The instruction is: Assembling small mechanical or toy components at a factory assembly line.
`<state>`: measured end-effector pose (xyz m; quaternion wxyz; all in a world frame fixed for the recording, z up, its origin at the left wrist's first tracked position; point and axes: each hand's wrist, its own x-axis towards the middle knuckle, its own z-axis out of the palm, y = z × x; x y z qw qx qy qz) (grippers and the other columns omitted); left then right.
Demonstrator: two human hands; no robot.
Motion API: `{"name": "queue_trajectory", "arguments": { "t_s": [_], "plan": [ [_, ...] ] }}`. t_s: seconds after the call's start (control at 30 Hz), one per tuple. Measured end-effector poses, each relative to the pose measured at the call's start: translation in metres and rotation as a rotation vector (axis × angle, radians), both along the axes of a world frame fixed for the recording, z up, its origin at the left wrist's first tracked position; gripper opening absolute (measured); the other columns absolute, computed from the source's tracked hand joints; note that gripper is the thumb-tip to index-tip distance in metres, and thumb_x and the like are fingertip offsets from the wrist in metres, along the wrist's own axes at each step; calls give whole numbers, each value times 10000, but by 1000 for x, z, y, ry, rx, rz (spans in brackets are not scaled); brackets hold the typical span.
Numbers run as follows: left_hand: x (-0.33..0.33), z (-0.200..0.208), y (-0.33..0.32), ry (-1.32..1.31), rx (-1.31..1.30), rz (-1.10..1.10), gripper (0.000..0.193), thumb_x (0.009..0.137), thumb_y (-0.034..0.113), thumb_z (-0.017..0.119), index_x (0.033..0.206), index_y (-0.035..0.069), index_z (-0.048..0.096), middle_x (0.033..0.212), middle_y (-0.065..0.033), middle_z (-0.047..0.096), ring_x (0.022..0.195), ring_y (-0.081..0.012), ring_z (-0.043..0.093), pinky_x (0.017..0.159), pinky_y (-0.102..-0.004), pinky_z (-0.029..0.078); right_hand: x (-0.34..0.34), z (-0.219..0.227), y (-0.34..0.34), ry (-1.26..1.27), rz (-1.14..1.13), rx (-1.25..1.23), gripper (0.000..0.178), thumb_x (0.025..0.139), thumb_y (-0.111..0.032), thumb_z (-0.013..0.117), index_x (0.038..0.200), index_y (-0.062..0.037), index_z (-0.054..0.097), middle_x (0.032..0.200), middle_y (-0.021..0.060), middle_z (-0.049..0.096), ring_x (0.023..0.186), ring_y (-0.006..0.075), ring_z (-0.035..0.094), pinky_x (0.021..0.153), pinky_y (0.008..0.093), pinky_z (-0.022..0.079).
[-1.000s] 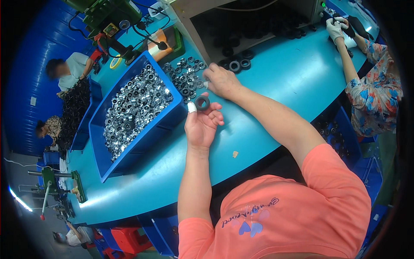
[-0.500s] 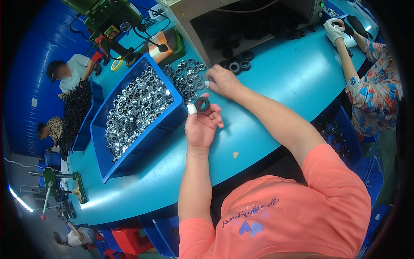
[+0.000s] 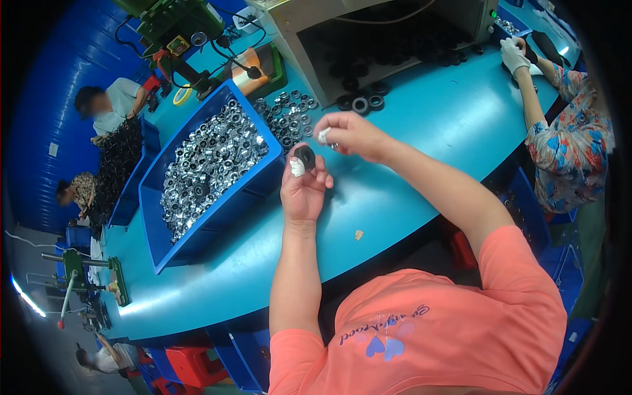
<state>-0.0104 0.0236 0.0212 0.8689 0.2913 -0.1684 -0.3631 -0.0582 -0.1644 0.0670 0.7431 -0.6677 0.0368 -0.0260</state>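
My left hand (image 3: 303, 192) is raised above the table beside the blue bin, its thumb and fingers closed around a black rubber ring (image 3: 305, 156). White tape wraps its thumb. Just to the right, my right hand (image 3: 359, 136) has its fingers curled in a pinch, also with white tape on a digit. A small shiny metal part (image 3: 334, 145) shows under its fingertips, mostly hidden by them. The blue bin (image 3: 217, 220) is filled with many such shiny metal rings. Next to it, a loose pile of metal rings (image 3: 288, 117) lies on the table.
An open metal cabinet (image 3: 299, 59) with black rings inside stands at the back; several black rings (image 3: 360, 105) lie before it. A green machine (image 3: 174, 33) is behind the bin. A co-worker's gloved hand (image 3: 515, 56) works at the far right. A beige scrap (image 3: 359, 234) lies on the blue-green table (image 3: 395, 191).
My right hand has lifted away from the loose pile, moving slightly right, with a metal part in its fingers. My left hand has turned the black ring and closed more around it.
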Motion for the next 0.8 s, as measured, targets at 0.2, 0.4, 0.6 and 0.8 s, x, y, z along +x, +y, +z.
{"name": "queue_trajectory", "arguments": {
  "t_s": [0.2, 0.4, 0.6, 0.8],
  "plan": [
    [-3, -8, -5, -118, 222, 181, 498, 997, 233, 669, 1369, 105, 363, 968, -69, 600, 705, -167, 591, 600, -356, 553, -13, -21, 16, -149, -27, -271, 229, 938, -211, 700, 1075, -37, 760, 1048, 54, 626, 902, 139, 613, 800, 274, 495],
    [-8, -8, -11, -234, 411, 249, 425, 1038, 238, 601, 1373, 90, 385, 871, -83, 621, 629, -163, 592, 546, -343, 536, -5, -35, 7, 70, 118, 149, 204, 939, -225, 715, 1057, -58, 715, 955, 4, 640, 784, 85, 565, 651, 220, 413],
    [-6, -7, -13, -278, 516, 298, 294, 1034, 212, 613, 1255, 34, 534, 902, -99, 667, 563, -126, 571, 488, -283, 508, -1, -46, 0, 52, 98, 190, 198, 923, -210, 726, 1060, -70, 697, 894, -16, 639, 678, 76, 470, 604, 218, 367],
    [-2, -13, -5, -201, 440, 272, 159, 996, 168, 676, 1080, 45, 621, 778, -15, 592, 565, -87, 514, 485, -254, 452, -6, -40, -1, 61, 132, 242, 208, 909, -198, 744, 1075, -78, 709, 846, -36, 611, 673, 56, 459, 591, 211, 361]
  ]
}}
